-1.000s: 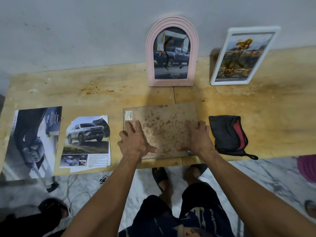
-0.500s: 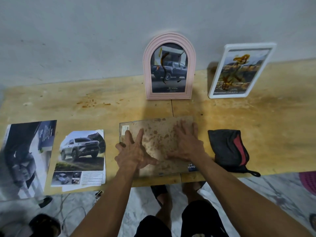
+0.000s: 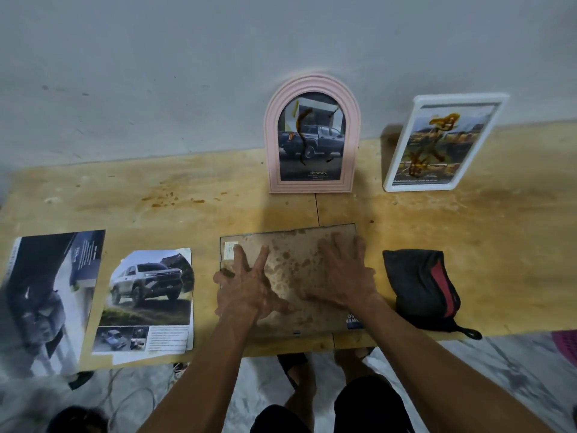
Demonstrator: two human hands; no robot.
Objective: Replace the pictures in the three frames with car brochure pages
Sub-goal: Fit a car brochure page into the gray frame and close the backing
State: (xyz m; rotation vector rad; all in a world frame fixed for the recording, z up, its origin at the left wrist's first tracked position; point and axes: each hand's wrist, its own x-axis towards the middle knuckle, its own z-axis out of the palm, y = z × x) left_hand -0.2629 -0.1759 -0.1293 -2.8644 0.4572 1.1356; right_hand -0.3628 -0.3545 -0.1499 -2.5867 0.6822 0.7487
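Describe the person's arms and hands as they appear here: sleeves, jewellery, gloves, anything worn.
Both forearms are bare, with no sleeves in view. The left hand and right hand wear no gloves, and no rings, watch or bracelets are visible. Veins and tendons stand out on the backs.

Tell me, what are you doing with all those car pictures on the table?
A person is pressing both hands flat on the stained back board of a picture frame lying face down on the table: the left hand near its left edge, the right hand on its right part. A pink arched frame and a white frame lean on the wall, both showing car pages. Loose brochure pages lie to the left, a black pouch to the right.
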